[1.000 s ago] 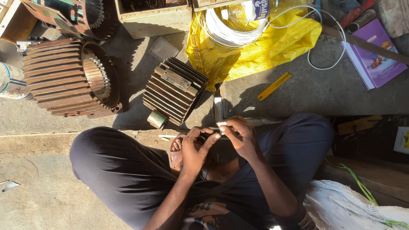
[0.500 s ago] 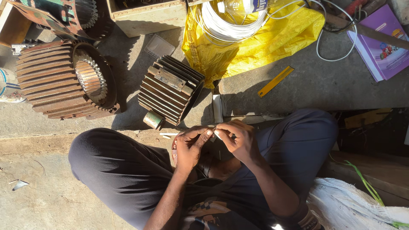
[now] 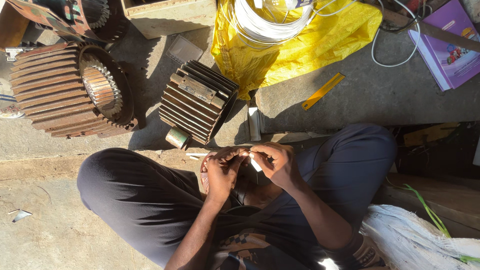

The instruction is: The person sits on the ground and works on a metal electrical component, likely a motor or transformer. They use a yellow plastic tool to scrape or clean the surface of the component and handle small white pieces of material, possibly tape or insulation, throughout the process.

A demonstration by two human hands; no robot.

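Concrete floor [image 3: 60, 235], two finned motor housings [image 3: 197, 102], both hands [image 3: 222, 167] pinched together on one small white strip [image 3: 255, 163].

Concrete floor [image 3: 380, 95]; finned motor housings [image 3: 197, 102]

Hard, low sunlight rakes across the concrete floor [image 3: 375, 95], throwing long, sharp-edged shadows beside the finned motor housing [image 3: 197, 102]. The yellow sheet [image 3: 320, 45] glares brightly, while the dark trousers [image 3: 145, 200] sink into deep shadow. Focus is crisp throughout; the edges bend slightly.

White strip [image 3: 255, 164] mostly hidden btwn hands.
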